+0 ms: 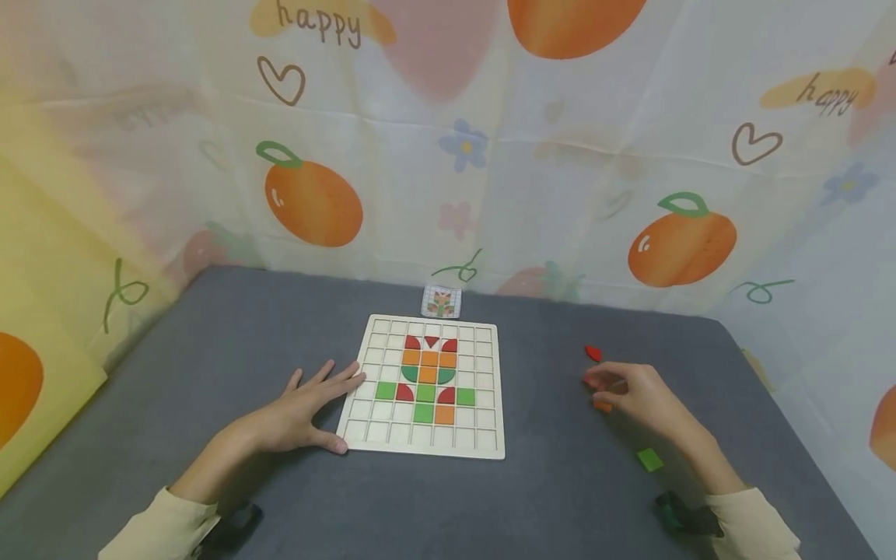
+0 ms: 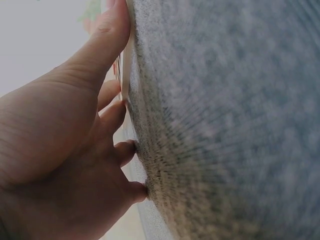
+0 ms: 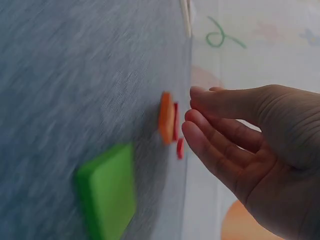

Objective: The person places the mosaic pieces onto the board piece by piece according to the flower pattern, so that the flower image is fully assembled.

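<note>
A person's left hand (image 1: pixel 301 412) lies flat on the grey tabletop (image 1: pixel 210 350), fingers straight and spread, fingertips and thumb touching the left edge of a pale wooden grid board (image 1: pixel 427 447) that sits near the middle of the table. The left wrist view shows the same hand (image 2: pixel 65 150) released, its thumb pressed along the board's edge (image 2: pixel 126 65) and grasping nothing.

Red, orange and green tiles fill the board's central cells, forming a flower-like figure; the outer cells show bare wood. A small picture card (image 1: pixel 442 302) lies just beyond the board's far edge, close to the table's back edge.

Toward the right edge of the tabletop, the right hand (image 1: pixel 640 397) hovers just above the cloth with fingers loosely extended and relaxed, holding nothing. The right wrist view shows its fingertips (image 3: pixel 200 107) close to an orange tile (image 3: pixel 166 117) without touching it. That orange tile (image 1: pixel 602 405) lies on the table under the fingers, partly hidden in the head view. A red leaf-shaped tile (image 1: pixel 593 353) rests a little farther back, and a green square tile (image 1: pixel 649 460) lies nearer the front edge, beside the right forearm.

A fabric backdrop (image 1: pixel 448 155) printed with oranges, hearts and flowers rises behind the table.
</note>
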`<state>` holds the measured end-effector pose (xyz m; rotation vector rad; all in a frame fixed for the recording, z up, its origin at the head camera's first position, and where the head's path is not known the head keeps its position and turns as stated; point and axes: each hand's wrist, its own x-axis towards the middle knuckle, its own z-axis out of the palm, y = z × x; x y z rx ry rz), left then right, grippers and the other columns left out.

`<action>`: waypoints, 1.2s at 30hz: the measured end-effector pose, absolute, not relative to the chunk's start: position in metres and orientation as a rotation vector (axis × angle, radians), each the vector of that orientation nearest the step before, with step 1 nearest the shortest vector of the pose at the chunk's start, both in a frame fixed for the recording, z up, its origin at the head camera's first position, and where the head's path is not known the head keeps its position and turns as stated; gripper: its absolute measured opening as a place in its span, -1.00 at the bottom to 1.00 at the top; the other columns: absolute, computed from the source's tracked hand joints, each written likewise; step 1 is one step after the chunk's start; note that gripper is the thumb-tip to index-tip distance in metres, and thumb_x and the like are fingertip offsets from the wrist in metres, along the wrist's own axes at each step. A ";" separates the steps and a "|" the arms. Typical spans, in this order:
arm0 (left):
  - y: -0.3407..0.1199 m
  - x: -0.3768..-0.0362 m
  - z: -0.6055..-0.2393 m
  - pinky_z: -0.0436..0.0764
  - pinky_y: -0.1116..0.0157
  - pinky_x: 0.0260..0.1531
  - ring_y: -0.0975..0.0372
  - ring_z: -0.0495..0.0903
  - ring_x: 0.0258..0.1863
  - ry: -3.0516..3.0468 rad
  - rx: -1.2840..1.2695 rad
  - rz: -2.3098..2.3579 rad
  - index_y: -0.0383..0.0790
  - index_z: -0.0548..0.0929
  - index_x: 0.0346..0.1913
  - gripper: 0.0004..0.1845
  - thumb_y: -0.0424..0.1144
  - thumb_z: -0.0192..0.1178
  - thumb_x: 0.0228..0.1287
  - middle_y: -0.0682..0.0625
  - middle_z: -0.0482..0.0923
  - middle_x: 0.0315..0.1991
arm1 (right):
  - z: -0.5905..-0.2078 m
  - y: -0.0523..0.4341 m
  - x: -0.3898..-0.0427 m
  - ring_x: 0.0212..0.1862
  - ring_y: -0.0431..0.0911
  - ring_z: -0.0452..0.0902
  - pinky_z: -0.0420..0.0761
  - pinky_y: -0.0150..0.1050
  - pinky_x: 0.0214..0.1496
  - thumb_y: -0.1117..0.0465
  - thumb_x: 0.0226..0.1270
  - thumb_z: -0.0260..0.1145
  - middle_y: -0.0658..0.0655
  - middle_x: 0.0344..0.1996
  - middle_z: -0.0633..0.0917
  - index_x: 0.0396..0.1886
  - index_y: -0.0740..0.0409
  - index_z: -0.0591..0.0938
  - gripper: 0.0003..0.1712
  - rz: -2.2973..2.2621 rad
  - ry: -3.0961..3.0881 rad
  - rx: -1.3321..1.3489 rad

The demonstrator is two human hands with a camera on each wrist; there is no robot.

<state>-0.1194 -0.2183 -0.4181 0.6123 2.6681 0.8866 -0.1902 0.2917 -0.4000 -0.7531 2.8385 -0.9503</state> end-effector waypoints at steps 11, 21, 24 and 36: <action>-0.219 -0.118 -0.417 -0.42 -0.38 0.24 -0.29 -0.28 0.49 2.676 0.600 0.890 -0.13 0.16 0.53 0.14 0.18 0.46 -0.11 -0.16 -0.06 0.56 | -0.408 0.308 -0.189 -0.27 -0.08 0.69 0.64 -0.33 -0.29 0.33 0.06 0.52 0.15 -0.20 0.72 0.03 0.29 0.66 -0.52 -0.890 2.835 -0.697; -0.220 -0.119 -0.420 -0.42 -0.38 0.23 -0.29 -0.27 0.49 2.677 0.622 0.889 -0.15 0.18 0.52 0.13 0.18 0.45 -0.11 -0.18 -0.06 0.55 | -0.411 0.307 -0.186 -0.20 -0.06 0.65 0.65 -0.34 -0.27 0.43 0.02 0.51 0.08 -0.22 0.72 -0.02 0.21 0.70 -0.55 -0.936 2.897 -0.719; -0.220 -0.119 -0.420 -0.41 -0.39 0.23 -0.30 -0.27 0.49 2.675 0.620 0.886 -0.15 0.17 0.53 0.13 0.18 0.45 -0.11 -0.18 -0.06 0.55 | -0.410 0.306 -0.185 -0.25 -0.16 0.64 0.65 -0.33 -0.26 0.44 0.05 0.48 0.00 -0.31 0.72 -0.05 0.19 0.72 -0.60 -0.963 2.923 -0.736; -0.218 -0.119 -0.419 -0.40 -0.39 0.23 -0.30 -0.25 0.49 2.681 0.620 0.873 -0.15 0.17 0.53 0.14 0.19 0.45 -0.12 -0.19 -0.05 0.55 | -0.403 0.288 -0.185 -0.27 -0.23 0.63 0.65 -0.32 -0.25 0.35 0.14 0.46 -0.03 -0.32 0.73 -0.04 0.22 0.71 -0.66 -1.019 2.867 -0.769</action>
